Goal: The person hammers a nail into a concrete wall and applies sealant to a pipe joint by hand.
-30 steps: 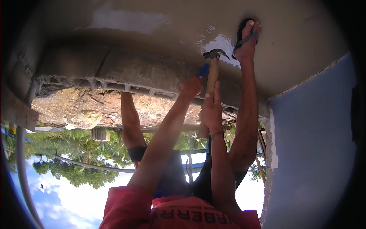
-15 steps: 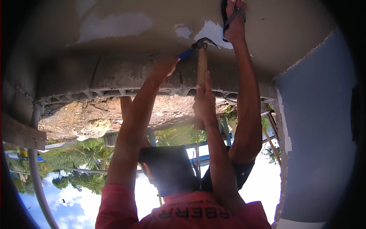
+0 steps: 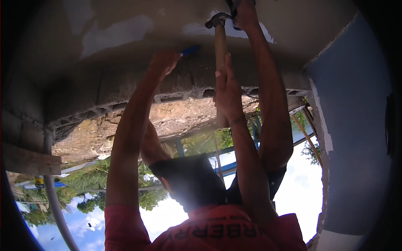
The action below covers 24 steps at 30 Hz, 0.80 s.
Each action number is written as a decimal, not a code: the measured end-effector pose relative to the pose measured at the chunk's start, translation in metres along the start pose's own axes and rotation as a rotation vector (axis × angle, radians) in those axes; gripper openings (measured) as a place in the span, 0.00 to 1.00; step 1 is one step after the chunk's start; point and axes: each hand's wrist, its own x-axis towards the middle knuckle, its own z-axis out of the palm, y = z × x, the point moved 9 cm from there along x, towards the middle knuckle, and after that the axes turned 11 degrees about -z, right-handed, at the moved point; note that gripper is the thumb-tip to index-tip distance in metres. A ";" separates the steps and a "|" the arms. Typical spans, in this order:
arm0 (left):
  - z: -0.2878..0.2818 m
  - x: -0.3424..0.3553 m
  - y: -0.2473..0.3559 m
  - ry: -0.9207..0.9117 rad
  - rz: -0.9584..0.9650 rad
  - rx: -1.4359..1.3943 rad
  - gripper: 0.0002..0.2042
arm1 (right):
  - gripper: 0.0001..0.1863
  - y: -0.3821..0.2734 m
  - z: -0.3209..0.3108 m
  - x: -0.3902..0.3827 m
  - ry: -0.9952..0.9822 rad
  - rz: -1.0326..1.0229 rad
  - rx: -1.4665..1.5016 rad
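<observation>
My left hand (image 3: 165,62) is closed around a slim blue tool (image 3: 190,50). Only its blue part shows; its working end is lost in the shadow. Over to the right, my right hand (image 3: 228,94) grips the wooden handle of a claw hammer (image 3: 220,46) partway along. The dark hammer head points to the far side, apart from the blue tool and close to a sandalled foot (image 3: 245,14). A bare leg (image 3: 272,96) runs down from that foot beside my right forearm.
Below the hands runs a rough concrete block edge (image 3: 163,97), with earth (image 3: 171,115) past it. Light, shiny patches (image 3: 115,35) mark the grey surface at the far side. A blue-grey wall (image 3: 356,125) stands right; a board (image 3: 31,161) and pole (image 3: 51,192) stand left.
The hammer head has moved farther up, away from the blue tool that it overlapped before. My left hand has shifted left and slightly up with the blue tool. The view has also tilted.
</observation>
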 end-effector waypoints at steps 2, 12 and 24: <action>0.005 0.002 0.000 -0.066 -0.012 0.054 0.15 | 0.31 0.004 0.002 0.000 0.013 0.004 0.017; -0.011 -0.014 0.008 0.129 0.000 -0.051 0.16 | 0.32 0.007 0.018 -0.013 -0.089 0.121 -0.027; 0.004 -0.007 -0.008 -0.063 -0.095 0.093 0.17 | 0.31 0.000 0.007 -0.012 0.083 -0.041 -0.050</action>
